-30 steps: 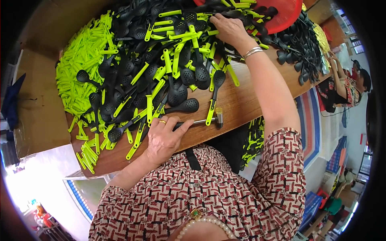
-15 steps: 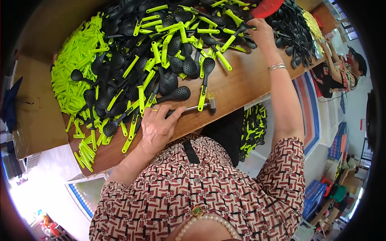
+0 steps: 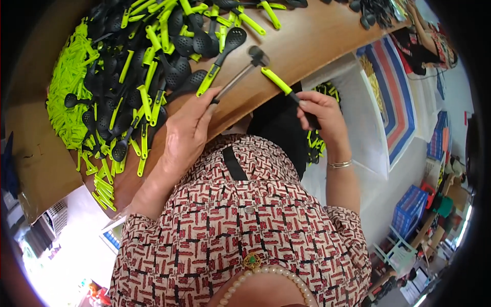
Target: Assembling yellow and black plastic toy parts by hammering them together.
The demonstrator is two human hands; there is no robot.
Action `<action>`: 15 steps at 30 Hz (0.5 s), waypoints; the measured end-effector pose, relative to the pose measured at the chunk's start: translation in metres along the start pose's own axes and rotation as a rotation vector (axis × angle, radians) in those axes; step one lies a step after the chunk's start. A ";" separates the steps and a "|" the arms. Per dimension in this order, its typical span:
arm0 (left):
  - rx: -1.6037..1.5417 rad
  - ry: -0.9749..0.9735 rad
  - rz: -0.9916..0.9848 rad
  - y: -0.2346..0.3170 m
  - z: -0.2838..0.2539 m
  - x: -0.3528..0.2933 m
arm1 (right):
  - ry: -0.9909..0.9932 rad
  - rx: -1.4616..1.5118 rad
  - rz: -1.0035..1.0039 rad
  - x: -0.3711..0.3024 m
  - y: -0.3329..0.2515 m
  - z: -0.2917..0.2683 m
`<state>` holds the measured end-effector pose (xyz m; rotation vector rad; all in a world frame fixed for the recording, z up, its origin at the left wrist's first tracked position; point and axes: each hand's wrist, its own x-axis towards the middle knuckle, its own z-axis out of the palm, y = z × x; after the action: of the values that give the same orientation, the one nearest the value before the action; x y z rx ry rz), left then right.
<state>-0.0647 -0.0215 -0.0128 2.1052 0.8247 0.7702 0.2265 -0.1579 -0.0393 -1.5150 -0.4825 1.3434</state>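
My left hand (image 3: 186, 128) is closed around the grip of a small hammer (image 3: 258, 56). Its metal shaft slants up to the right, and the head is raised over the wooden table. In my right hand (image 3: 327, 118), at the table's front edge, is a cooking spoon (image 3: 276, 81). The spoon's green handle points up-left toward the hammer head, while my fingers mostly cover its black bowl. Beside the hammer lies a slotted spoon (image 3: 234, 40) with a green handle. Left of my left hand, many black slotted spoons (image 3: 178, 74) are heaped, several with green handles.
A pile of loose green handles (image 3: 66, 94) fills the table's left side, against a cardboard box (image 3: 36, 153). More finished-looking utensils (image 3: 318, 146) sit in a container below the table edge. Another person (image 3: 434, 48) works at the far right.
My right hand has come back from the far heap toward the table's front edge, bringing a green-handled spoon. My left hand has lifted the hammer off the tabletop. The view has shifted.
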 end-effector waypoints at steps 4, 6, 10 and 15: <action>0.077 -0.078 0.140 0.001 0.017 0.002 | 0.037 0.039 0.016 0.010 0.013 0.014; 0.281 -0.205 0.094 0.014 0.017 0.002 | 0.048 0.037 0.014 0.009 0.013 0.013; 0.363 -0.109 0.297 0.011 0.023 -0.003 | 0.073 0.030 -0.020 0.006 0.017 0.018; 0.455 -0.092 0.285 0.008 0.025 0.004 | 0.104 -0.028 -0.068 0.003 0.017 0.023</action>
<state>-0.0411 -0.0330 -0.0194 2.6853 0.7059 0.6668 0.2012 -0.1525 -0.0524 -1.5691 -0.4850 1.2034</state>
